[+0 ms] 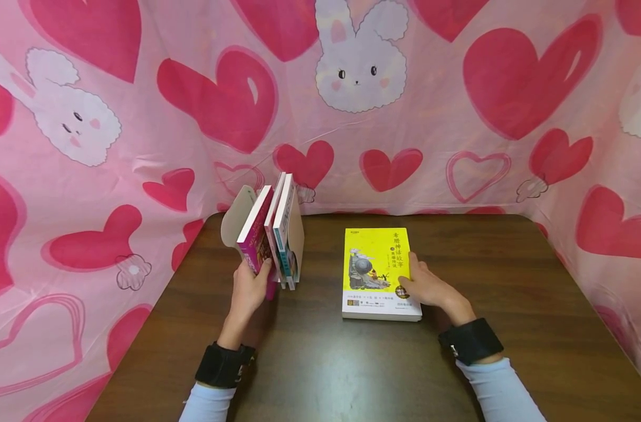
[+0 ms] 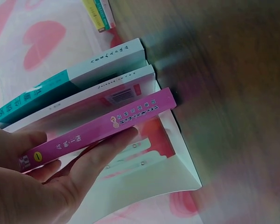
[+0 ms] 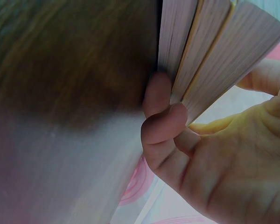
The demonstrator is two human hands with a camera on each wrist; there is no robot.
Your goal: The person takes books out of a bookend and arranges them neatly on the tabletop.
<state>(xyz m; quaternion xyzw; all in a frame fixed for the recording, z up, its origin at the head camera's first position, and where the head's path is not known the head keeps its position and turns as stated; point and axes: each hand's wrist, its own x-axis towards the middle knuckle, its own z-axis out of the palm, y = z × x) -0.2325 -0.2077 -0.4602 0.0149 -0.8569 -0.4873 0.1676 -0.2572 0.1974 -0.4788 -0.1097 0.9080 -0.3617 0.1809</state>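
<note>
My left hand grips a magenta book by its spine, thumb on one side and fingers on the other. The book stands tilted beside a curved white bookend. Right of it, a thin white book and a thicker book with a white and teal spine stand upright. My right hand holds the right side of a stack topped by a yellow book, thumb on the cover. In the right wrist view, curled fingers touch the page edges of the stacked books.
A dark brown wooden table lies under everything. Pink cloth printed with hearts and rabbits hangs along its back and sides. Table surface separates the upright books from the stack.
</note>
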